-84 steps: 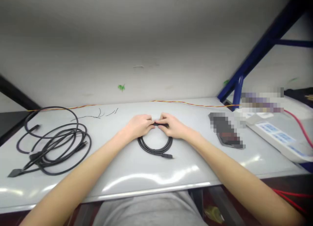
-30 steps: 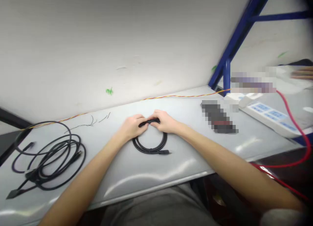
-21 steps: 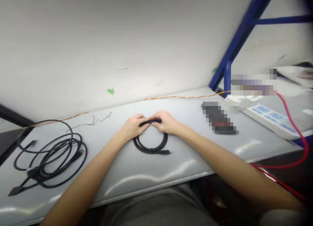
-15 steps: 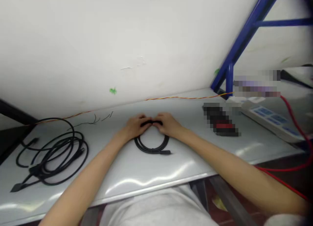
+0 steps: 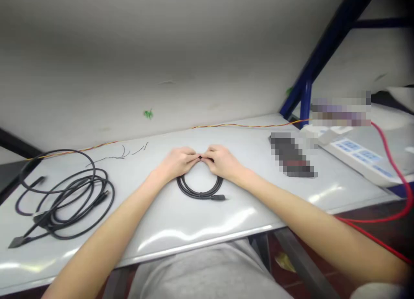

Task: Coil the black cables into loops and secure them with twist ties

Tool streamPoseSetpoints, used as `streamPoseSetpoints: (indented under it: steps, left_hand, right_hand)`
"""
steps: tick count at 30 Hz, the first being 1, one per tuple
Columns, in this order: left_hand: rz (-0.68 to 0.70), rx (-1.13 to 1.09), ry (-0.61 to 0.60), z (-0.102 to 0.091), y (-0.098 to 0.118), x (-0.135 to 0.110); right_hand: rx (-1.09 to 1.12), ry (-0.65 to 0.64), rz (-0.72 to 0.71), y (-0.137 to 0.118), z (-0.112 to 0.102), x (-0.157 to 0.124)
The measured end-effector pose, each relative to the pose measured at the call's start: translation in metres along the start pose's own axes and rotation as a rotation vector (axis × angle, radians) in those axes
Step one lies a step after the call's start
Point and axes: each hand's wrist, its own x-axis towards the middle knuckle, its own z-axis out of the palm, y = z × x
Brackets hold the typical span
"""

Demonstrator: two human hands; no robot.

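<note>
Drawn closer together than in the earlier frame, the left hand [image 5: 179,162] and right hand [image 5: 223,162] pinch the top of a thin black rubber-sheathed cable coil [image 5: 200,196] between their fingertips, mid-way along a pale grey table [image 5: 194,223]. The coil appears light and limp, best held at the pinched bundle. Its small black plug [image 5: 220,197] lies at the near side. Towards the left edge lies a looser black cable tangle [image 5: 113,195]; towards the right, a white power strip [image 5: 359,156] with unreadable blue labels [image 5: 351,146].
</note>
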Motion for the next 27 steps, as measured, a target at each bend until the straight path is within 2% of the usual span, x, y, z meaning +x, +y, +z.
streamPoseSetpoints:
  steps: [8, 16, 19, 27]
  left_hand:
    - [-0.02, -0.081, 0.018, 0.0011, 0.0008, -0.0006]
    - [-0.164, -0.291, 0.073, 0.0004, 0.0033, -0.0029]
    - [-0.196, -0.289, 0.081, 0.0018, 0.0033, -0.0023]
    - [-0.146, -0.283, 0.092, 0.0024, 0.0013, -0.0022]
  right_hand:
    - [0.109, 0.029, 0.001, 0.0055, 0.0015, 0.001]
    - [0.162, 0.006, 0.025, 0.0064, 0.0023, 0.0015]
    - [0.168, -0.008, 0.033, 0.005, 0.0013, 0.0018]
    - [0.206, -0.013, 0.046, 0.0066, 0.0022, 0.0028]
